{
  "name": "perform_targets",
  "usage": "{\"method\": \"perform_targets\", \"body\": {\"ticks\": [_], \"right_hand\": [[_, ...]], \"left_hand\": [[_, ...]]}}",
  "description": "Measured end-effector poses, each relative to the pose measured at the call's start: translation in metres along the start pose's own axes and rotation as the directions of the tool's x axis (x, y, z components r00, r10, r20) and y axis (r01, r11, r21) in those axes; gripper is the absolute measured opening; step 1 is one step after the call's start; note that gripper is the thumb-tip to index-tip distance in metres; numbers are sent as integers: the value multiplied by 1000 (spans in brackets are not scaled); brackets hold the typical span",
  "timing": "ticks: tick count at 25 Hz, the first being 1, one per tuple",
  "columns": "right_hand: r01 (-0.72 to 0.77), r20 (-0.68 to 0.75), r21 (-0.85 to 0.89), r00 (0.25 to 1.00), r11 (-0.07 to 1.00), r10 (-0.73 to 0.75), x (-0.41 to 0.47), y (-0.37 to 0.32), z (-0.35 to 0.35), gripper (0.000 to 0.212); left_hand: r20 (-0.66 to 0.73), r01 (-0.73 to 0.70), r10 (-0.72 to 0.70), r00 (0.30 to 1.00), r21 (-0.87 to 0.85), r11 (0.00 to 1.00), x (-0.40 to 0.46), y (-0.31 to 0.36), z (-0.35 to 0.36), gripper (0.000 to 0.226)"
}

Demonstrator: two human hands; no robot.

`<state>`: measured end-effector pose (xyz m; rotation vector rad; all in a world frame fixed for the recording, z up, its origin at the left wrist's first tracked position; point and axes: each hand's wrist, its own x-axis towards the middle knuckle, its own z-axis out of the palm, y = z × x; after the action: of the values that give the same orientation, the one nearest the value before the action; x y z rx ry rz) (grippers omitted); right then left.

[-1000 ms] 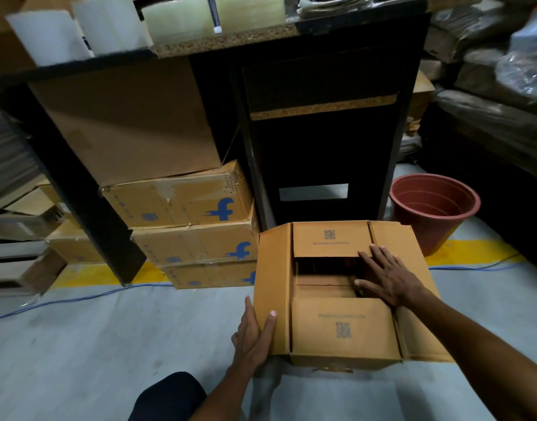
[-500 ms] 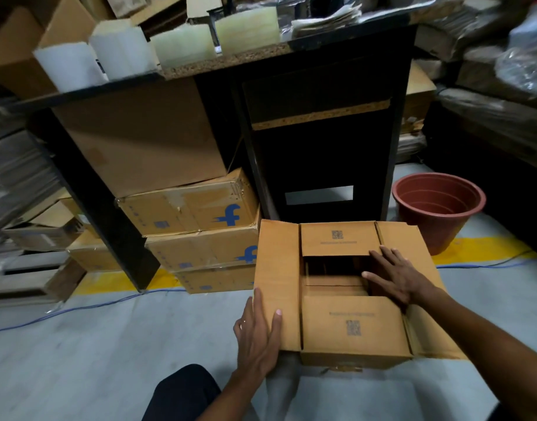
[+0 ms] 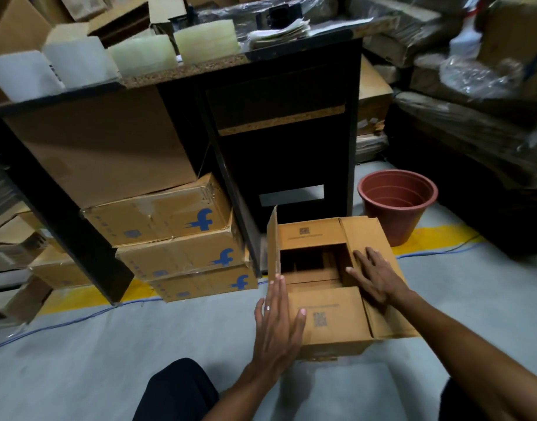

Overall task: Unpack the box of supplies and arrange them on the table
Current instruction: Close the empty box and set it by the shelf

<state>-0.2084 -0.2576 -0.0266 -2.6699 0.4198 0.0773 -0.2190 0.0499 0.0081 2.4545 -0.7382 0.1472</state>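
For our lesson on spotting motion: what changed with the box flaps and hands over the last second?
The left flap swung up from lying flat to nearly upright, and the left hand moved from its outer edge to flat against the cardboard box. The right hand stayed flat on the right flap; the near and far flaps stayed folded in.

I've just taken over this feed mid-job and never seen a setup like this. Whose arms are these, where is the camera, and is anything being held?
There is no machine: a person wears a camera on the head, looking down at their own hands. The left hand lies flat against the upright left flap of the open cardboard box on the floor. The right hand rests flat on the right flap. Neither grips anything. The box's inside is too dark to read. Beside it stand a brown pot and stacked cartons under a table.
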Motion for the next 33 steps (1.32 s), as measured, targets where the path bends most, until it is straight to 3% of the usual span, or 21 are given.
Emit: {"method": "perform_targets", "body": {"ticks": [7,12,18,21,24,28,31,33], "right_hand": [[-309,-32,92,949,946,313,-15,30,-4,81],[-244,-54,228,963,943,263,-26,22,-18,83],[-298,5,189,953,936,303,-35,14,-15,82],[-240,-10,144,970,960,244,-38,6,-21,75],[-233,-154,147,955,961,255,-40,-3,-26,77],[-167,-289,-5,944,986,158,-52,-28,-25,75],[8,-407,8,913,1000,-4,-61,-59,-21,72],[145,-376,84,921,986,-104,-65,-75,-12,68]], "left_hand": [[173,-18,13,985,28,999,6,12,43,71],[267,-27,11,964,55,998,11,4,62,70],[307,-27,1,952,81,996,13,-7,68,67],[324,-29,5,946,68,997,16,-12,67,65],[340,-42,22,940,52,998,19,-19,66,62],[316,-88,66,946,57,994,16,-27,67,62],[276,-94,79,958,41,995,14,-27,68,64],[238,-77,65,969,41,996,14,-28,68,67]]}}
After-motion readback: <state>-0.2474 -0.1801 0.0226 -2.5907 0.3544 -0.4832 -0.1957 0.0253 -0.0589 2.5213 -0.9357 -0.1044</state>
